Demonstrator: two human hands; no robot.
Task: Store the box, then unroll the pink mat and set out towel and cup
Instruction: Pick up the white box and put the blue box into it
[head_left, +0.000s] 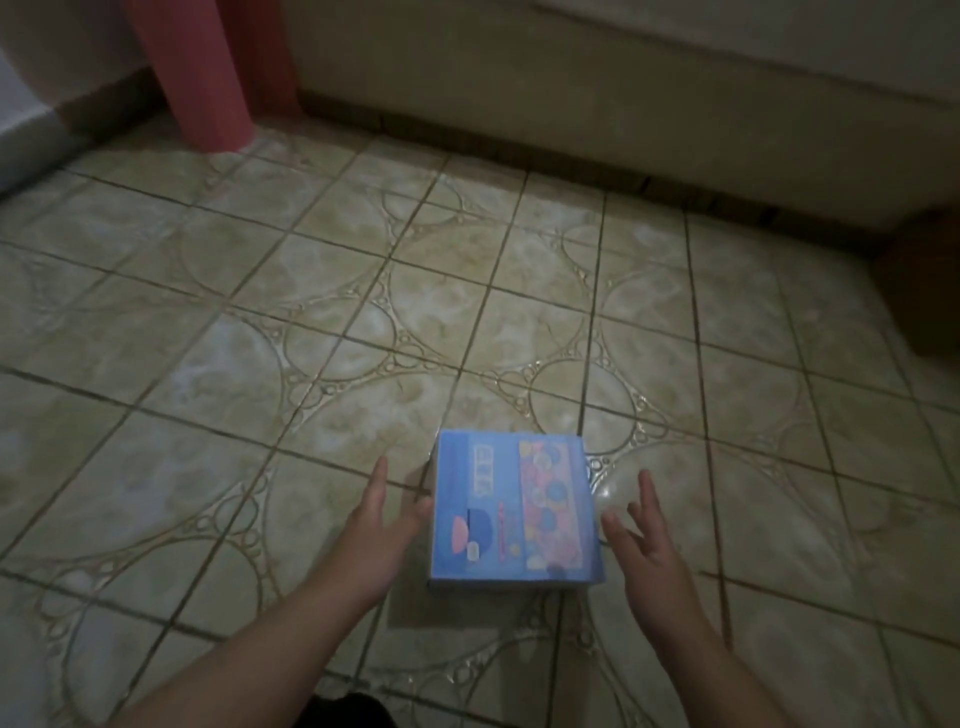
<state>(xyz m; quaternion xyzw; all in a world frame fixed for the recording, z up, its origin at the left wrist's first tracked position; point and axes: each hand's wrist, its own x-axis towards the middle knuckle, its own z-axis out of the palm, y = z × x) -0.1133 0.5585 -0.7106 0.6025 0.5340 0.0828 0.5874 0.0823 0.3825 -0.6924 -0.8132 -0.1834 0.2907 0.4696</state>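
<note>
Box (511, 512) flat on tiled floor (311, 312), directly between both hands, long axis running away from body; left hand (379, 525) nearer, thumb almost touching; right hand (644, 551) just beside; both spread, empty.

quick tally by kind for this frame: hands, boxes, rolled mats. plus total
Hands: 2, left hand and right hand, both open, either side of the box
Boxes: 1, blue box on the tiled floor
Rolled mats: 1, pink mat standing upright at the far left
Total: 4
</note>
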